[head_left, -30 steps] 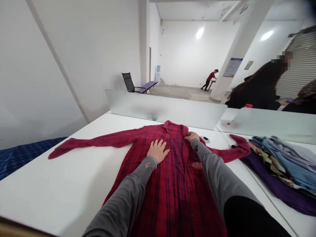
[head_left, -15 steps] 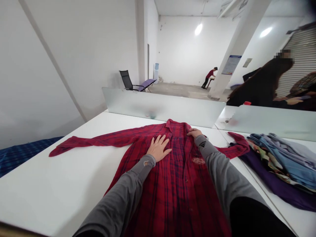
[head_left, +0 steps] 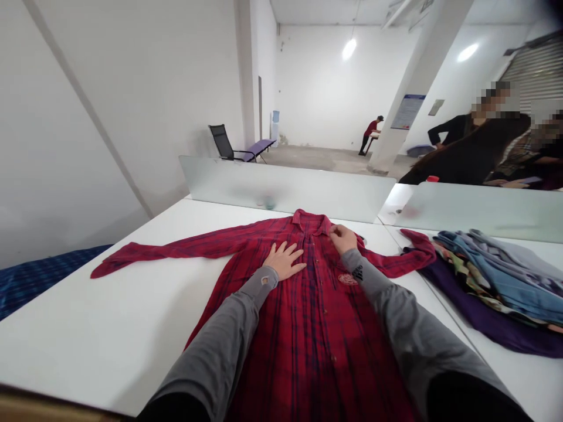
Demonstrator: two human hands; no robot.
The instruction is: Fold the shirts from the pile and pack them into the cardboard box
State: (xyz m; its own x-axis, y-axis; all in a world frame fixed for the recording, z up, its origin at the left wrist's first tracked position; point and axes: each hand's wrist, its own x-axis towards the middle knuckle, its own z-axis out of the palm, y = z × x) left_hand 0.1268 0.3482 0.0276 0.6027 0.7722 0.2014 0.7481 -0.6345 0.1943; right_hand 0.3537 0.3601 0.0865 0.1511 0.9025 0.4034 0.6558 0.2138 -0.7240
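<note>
Here, mid-smoothing on the counter (head_left: 109, 316), the left hand (head_left: 285, 259) lies open and flat on the red plaid shirt (head_left: 308, 328); the right hand (head_left: 343, 238) pinches its front just below the collar.

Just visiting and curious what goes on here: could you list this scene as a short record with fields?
Surface: white table
Garment: red plaid shirt, spread front up, sleeves out sideways
Left hand: flat, palm down on the shirt's chest
Right hand: fingers closed on cloth by the collar
To the right: pile of clothes
Behind: frosted divider, people beyond
</note>
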